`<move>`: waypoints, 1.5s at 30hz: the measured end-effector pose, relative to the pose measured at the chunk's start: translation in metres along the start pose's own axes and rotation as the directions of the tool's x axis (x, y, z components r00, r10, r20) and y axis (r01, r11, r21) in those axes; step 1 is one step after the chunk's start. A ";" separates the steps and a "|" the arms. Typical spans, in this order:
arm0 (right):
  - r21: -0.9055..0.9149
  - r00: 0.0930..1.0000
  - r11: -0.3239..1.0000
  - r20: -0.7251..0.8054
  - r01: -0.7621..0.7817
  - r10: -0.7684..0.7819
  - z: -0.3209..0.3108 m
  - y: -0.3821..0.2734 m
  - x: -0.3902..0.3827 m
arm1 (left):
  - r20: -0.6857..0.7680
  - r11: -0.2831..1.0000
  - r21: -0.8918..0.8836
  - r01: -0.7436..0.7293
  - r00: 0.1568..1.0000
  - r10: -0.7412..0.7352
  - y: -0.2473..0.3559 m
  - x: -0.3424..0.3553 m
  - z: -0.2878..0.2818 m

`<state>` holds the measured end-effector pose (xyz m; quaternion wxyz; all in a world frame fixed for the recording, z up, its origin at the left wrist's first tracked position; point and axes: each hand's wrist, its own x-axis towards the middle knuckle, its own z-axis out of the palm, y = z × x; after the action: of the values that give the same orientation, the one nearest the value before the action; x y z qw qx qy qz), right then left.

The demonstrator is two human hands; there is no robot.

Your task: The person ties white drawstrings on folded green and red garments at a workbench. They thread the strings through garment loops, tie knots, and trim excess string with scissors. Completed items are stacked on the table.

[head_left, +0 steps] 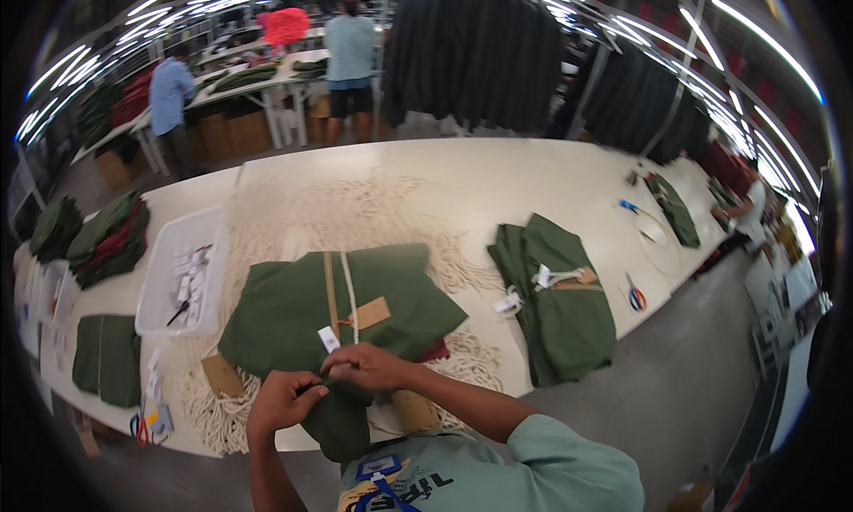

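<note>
A green fabric piece (pixel 329 290) lies in front of me, with tan and cream straps, a kraft tag (pixel 373 312) and a white label (pixel 329 339) on it. My left hand (pixel 289 396) grips its near edge, which hangs down toward me. Just right of it, my right hand (pixel 360 365) has its fingers pinched at the same fabric, below the label. Cream cords (pixel 222 405) lie bunched under and around the piece.
A white bin of labels (pixel 182 272), folded green stacks (pixel 107 236), a second green pile (pixel 560 334) and scissors (pixel 635 294) share the table (pixel 489 174). Co-workers (pixel 169 99) (pixel 351 68) stand beyond it; another person (pixel 742 210) is at right, near hanging dark garments (pixel 471 50).
</note>
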<state>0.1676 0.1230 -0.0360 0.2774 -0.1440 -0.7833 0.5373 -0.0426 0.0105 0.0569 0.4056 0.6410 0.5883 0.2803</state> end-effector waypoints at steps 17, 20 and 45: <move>-0.493 0.822 0.733 -0.547 -0.469 0.158 0.029 -0.068 -0.080 | 0.535 0.956 -0.002 -0.294 0.808 0.249 -0.038 0.090 0.002; -0.470 0.770 0.717 -0.620 -0.515 0.147 0.043 -0.060 -0.081 | 0.617 0.970 0.014 -0.242 0.766 0.182 -0.054 0.097 0.008; -0.223 0.547 0.779 -0.818 -0.586 0.178 0.068 -0.022 -0.055 | 0.656 0.800 0.046 -0.599 0.622 0.428 -0.062 0.139 0.041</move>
<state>0.1734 0.0339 -0.0497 0.4059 -0.5916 -0.6441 0.2653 -0.0200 0.1381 -0.0329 0.3881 0.8850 0.2441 0.0804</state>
